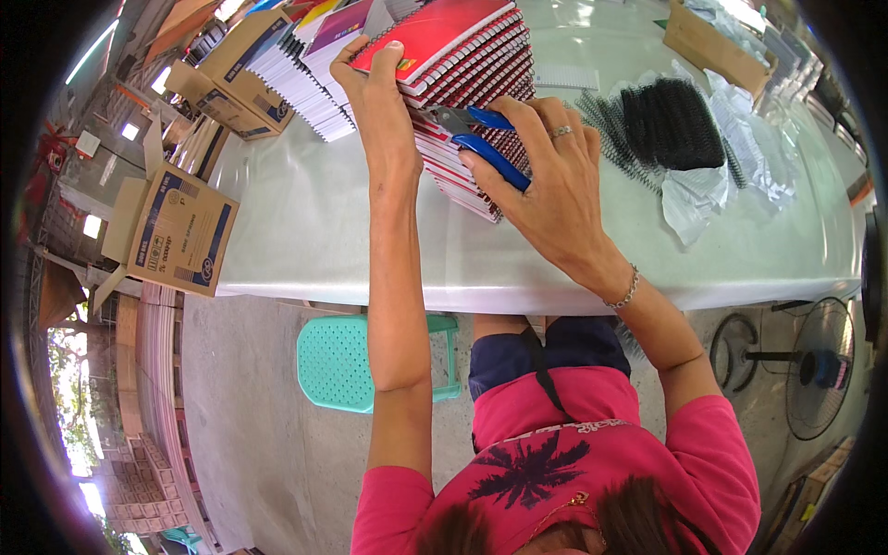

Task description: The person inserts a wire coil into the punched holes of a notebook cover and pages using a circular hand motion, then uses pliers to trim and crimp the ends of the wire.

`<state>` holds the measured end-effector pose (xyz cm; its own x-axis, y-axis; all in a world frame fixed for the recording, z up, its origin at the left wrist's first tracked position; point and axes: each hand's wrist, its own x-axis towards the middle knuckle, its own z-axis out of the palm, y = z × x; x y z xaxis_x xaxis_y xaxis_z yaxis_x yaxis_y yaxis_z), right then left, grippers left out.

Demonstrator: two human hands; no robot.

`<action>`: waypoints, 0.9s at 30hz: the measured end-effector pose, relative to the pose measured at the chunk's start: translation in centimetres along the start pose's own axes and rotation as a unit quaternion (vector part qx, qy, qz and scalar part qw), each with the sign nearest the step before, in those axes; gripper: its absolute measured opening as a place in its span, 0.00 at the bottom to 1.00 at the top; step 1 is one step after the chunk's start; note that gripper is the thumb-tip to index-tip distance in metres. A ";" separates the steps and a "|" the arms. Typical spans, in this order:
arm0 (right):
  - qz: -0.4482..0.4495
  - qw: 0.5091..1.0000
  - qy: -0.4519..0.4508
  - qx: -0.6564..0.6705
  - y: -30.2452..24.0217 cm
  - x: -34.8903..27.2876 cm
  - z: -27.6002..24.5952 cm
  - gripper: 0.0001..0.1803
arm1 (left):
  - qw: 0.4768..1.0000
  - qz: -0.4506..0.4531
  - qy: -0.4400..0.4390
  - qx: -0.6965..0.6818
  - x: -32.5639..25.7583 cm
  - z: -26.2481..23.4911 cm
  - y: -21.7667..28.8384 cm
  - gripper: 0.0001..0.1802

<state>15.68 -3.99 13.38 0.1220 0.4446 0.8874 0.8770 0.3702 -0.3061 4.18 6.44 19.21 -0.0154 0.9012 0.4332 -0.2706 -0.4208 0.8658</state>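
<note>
Notebooks, red and coil-bound, sit stacked against the fingers of the left hand, which clasp one corner, seemingly steadying the coils for blue-handled pliers held between the thumb and fingers of the right hand.

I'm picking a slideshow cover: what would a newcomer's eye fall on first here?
First, the stack of red spiral-bound notebooks at top centre, with the left hand on it and the right hand holding blue-handled pliers at its side. Next, the black heap of coils farther right, then the turquoise stool left of centre.
</note>
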 end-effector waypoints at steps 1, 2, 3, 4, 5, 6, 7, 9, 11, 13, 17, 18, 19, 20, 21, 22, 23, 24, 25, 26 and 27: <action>-0.005 1.000 0.008 0.009 0.1 0.1 0.1 0.25 | 1.000 -0.001 -0.001 -0.001 0.0 0.0 0.0 0.29; -0.011 1.000 0.016 0.018 0.1 0.1 0.2 0.24 | 1.000 -0.002 -0.001 -0.001 0.0 0.0 0.0 0.29; 0.014 0.998 0.008 0.065 0.0 0.1 0.4 0.22 | 1.000 -0.003 -0.001 -0.002 0.0 0.0 0.0 0.29; 0.039 0.993 -0.001 0.112 0.0 -0.1 0.6 0.21 | 1.000 0.004 -0.005 0.000 0.1 0.0 -0.1 0.29; 0.064 0.985 -0.010 0.158 0.0 -0.2 0.8 0.20 | 1.000 0.010 -0.009 0.002 0.3 -0.1 -0.4 0.29; 0.147 0.949 -0.098 0.262 -0.1 0.2 0.4 0.20 | 1.000 0.015 -0.010 0.004 0.4 -0.4 -0.6 0.29; 0.226 0.887 -0.184 0.358 -0.2 1.0 -0.7 0.20 | 1.000 0.014 -0.010 0.006 0.3 -0.4 -0.5 0.30; 0.310 0.792 -0.279 0.445 0.1 1.8 -1.9 0.22 | 1.000 0.011 -0.011 0.011 0.2 -0.3 -0.3 0.30; 0.331 0.772 -0.308 0.447 0.9 2.4 -2.1 0.24 | 1.000 0.014 -0.012 0.014 0.3 -0.2 -0.4 0.30; 0.199 0.913 -0.174 0.310 0.6 1.1 -1.1 0.19 | 1.000 0.015 -0.011 0.019 0.4 -0.3 -0.5 0.30; 0.032 0.997 -0.029 0.060 0.9 -0.4 -0.4 0.26 | 1.000 0.010 -0.006 0.017 0.3 -0.5 -0.4 0.31; 0.025 0.999 -0.023 0.023 0.9 -0.6 -0.5 0.28 | 1.000 0.009 -0.006 0.014 0.3 -0.4 -0.3 0.31; 0.030 0.999 -0.026 0.021 0.9 -0.7 -0.5 0.28 | 1.000 0.005 -0.006 0.012 0.3 -0.3 -0.2 0.31; 0.034 0.999 -0.029 0.020 0.8 -0.7 -0.4 0.28 | 1.000 0.001 -0.006 0.010 0.2 -0.2 -0.2 0.30; 0.038 0.999 -0.032 0.018 0.8 -0.7 -0.4 0.28 | 1.000 -0.002 -0.006 0.008 0.1 -0.1 -0.1 0.30; 0.029 0.999 -0.027 0.010 0.8 -0.7 -0.3 0.28 | 1.000 -0.003 -0.006 0.006 0.1 0.0 0.0 0.30; 0.020 1.000 -0.022 0.002 0.8 -0.7 -0.2 0.28 | 1.000 -0.004 -0.007 0.003 0.0 0.1 0.0 0.30; 0.011 1.000 -0.018 -0.005 0.8 -0.6 -0.1 0.27 | 1.000 -0.004 -0.006 0.001 -0.1 0.0 0.1 0.30; 0.005 1.000 -0.014 -0.001 0.8 -0.5 -0.1 0.25 | 1.000 -0.002 -0.005 0.005 0.0 0.0 0.1 0.30; -0.002 1.000 -0.010 0.002 0.7 -0.3 -0.1 0.23 | 1.000 -0.001 -0.005 0.009 0.0 -0.1 0.0 0.30; -0.007 1.000 -0.007 0.006 0.5 -0.1 -0.2 0.21 | 1.000 0.000 -0.004 0.012 0.0 -0.1 0.1 0.30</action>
<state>16.23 -3.98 13.21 0.1023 0.4509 0.8867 0.8735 0.3858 -0.2969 4.03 6.41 19.22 -0.0071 0.9004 0.4350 -0.2477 -0.4230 0.8716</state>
